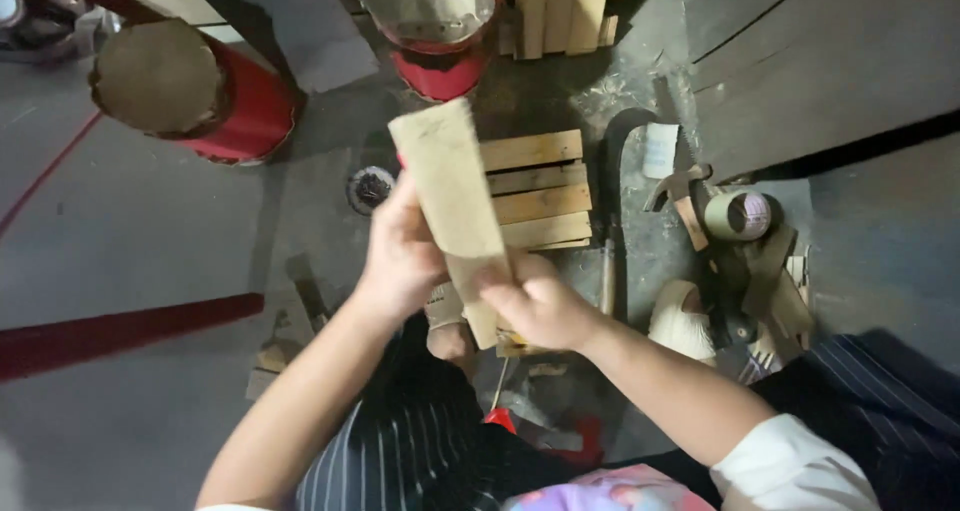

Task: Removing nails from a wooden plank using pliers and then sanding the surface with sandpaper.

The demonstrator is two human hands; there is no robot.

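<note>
I hold a flat pale wooden board [450,186] tilted up in front of me with both hands. My left hand [400,256] grips its left edge near the middle. My right hand [540,306] clasps its lower end from the right. Beneath the board, on the floor, lies a small slatted wooden pallet piece [540,186]. My knees in dark striped trousers [400,441] frame the bottom of the view.
Two red drums [245,111] [440,71] with worn tops stand at the back. A hammer [680,196], a tape roll [740,216] and a sandalled foot [685,321] lie at right. Upright planks [560,11] lean at top, a red bar [120,331] at left.
</note>
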